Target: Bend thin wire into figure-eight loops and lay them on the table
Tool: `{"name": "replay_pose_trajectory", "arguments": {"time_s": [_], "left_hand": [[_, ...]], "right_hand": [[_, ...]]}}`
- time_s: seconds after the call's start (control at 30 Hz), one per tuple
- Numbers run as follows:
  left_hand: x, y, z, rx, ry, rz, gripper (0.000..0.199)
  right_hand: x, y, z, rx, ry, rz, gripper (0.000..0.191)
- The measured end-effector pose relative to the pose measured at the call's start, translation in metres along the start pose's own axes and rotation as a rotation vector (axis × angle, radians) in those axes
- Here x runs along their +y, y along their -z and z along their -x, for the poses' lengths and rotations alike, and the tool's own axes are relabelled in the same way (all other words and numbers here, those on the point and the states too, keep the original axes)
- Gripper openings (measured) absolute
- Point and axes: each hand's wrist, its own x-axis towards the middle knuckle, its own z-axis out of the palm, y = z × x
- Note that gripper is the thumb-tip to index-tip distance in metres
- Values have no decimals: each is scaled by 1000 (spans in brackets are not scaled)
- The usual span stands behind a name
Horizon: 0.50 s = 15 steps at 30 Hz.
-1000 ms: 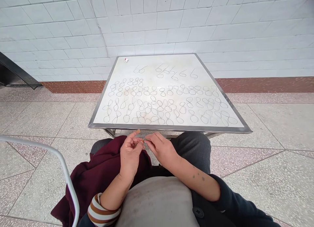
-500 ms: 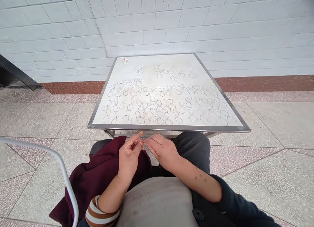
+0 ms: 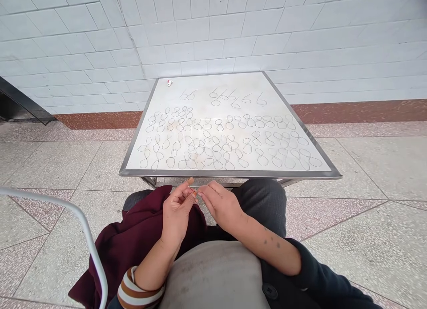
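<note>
Both my hands meet over my lap, just in front of the table's near edge. My left hand (image 3: 176, 206) pinches a thin wire-like strand (image 3: 194, 190) with a small orange bit at the fingertips; a tan wrap covers one fingertip. My right hand (image 3: 222, 204) is closed with its fingertips at the same strand, close to the left fingertips. Beyond them stands a white table (image 3: 213, 172) with a metal rim. Several thin wire loops (image 3: 262, 160), many shaped like figure eights, lie in rows on it, and several with open tails (image 3: 262, 99) lie farther back.
A small white and red object (image 3: 169, 83) sits at the table's far left corner. A tiled wall (image 3: 227, 29) rises behind the table. At the left are a curved grey metal bar (image 3: 83, 224) and a dark red cloth (image 3: 116, 251) over my leg.
My fingertips have shifted slightly around the strand, with my right hand tilted a little differently. The loops on the table have not moved.
</note>
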Motion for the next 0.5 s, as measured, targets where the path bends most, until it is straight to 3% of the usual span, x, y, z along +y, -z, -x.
{"name": "replay_pose_trajectory", "arguments": {"time_s": [0.33, 0.47, 0.5], "left_hand": [[2, 0, 1, 29, -15, -30, 38], [2, 0, 2, 32, -13, 6, 38], [2, 0, 2, 29, -13, 15, 37]], "right_hand": [[-3, -4, 0, 19, -13, -100, 26], [-1, -8, -1, 29, -154, -264, 10], [0, -8, -1, 34, -194, -299, 14]]}}
